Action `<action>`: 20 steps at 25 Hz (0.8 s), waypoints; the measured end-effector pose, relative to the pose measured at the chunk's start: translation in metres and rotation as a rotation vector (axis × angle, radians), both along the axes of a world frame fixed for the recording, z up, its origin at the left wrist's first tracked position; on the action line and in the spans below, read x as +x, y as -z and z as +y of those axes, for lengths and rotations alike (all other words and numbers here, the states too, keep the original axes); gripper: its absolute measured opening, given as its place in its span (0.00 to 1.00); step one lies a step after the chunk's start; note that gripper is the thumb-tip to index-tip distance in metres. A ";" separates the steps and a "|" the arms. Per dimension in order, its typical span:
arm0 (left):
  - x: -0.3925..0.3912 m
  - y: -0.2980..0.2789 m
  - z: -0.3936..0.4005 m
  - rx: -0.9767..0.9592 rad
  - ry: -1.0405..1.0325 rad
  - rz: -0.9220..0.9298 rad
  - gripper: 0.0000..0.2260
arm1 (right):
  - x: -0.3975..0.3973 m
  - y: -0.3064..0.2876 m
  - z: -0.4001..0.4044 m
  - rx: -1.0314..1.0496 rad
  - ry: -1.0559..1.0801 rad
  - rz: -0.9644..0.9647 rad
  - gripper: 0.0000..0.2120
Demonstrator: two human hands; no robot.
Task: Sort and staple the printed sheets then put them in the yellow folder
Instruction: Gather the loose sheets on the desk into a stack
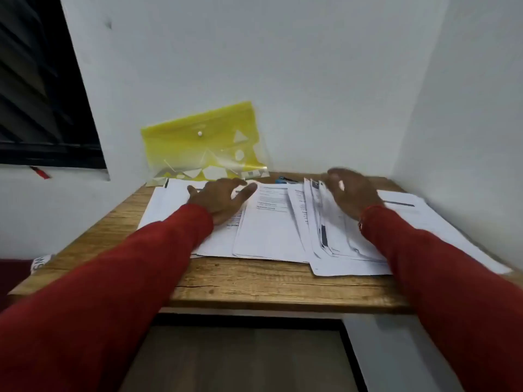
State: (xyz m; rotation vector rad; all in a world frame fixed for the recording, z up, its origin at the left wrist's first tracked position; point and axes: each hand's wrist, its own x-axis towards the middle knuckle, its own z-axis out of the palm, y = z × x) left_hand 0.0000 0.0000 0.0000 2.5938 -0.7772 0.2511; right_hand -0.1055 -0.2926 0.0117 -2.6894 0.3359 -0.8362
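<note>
Printed white sheets (268, 222) lie spread in overlapping piles across the wooden table (254, 287). My left hand (220, 198) rests flat on the left pile, fingers spread. My right hand (351, 193) is blurred and lies over the fanned sheets on the right, fingers loosely bent; whether it grips a sheet is unclear. The yellow folder (203, 142), translucent with a snap button, leans upright against the back wall behind the papers. A blue object (284, 180), possibly the stapler, shows at the table's back edge between my hands.
White walls close the table in at the back and right. A dark louvred window (42, 94) is at the left with a red item (41, 172) on its sill. A dark framed panel (246, 357) sits below the table's front edge.
</note>
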 end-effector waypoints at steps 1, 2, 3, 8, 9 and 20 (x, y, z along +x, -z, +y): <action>-0.011 0.001 0.007 0.039 -0.002 0.009 0.35 | -0.016 0.003 0.004 -0.012 0.011 0.040 0.39; -0.021 0.006 0.010 0.120 0.015 0.025 0.35 | -0.031 0.006 0.011 -0.052 0.024 0.128 0.37; -0.031 0.011 0.012 0.217 0.018 0.060 0.35 | -0.044 0.011 0.015 -0.100 0.035 0.235 0.34; -0.056 0.013 0.017 0.294 -0.039 0.092 0.38 | -0.082 0.011 0.017 -0.082 0.111 0.445 0.27; -0.060 0.009 0.021 0.264 -0.055 0.066 0.39 | -0.088 0.011 0.010 -0.084 0.162 0.431 0.28; -0.055 0.015 0.057 0.406 -0.137 0.225 0.41 | -0.098 0.042 -0.070 0.103 0.407 0.667 0.57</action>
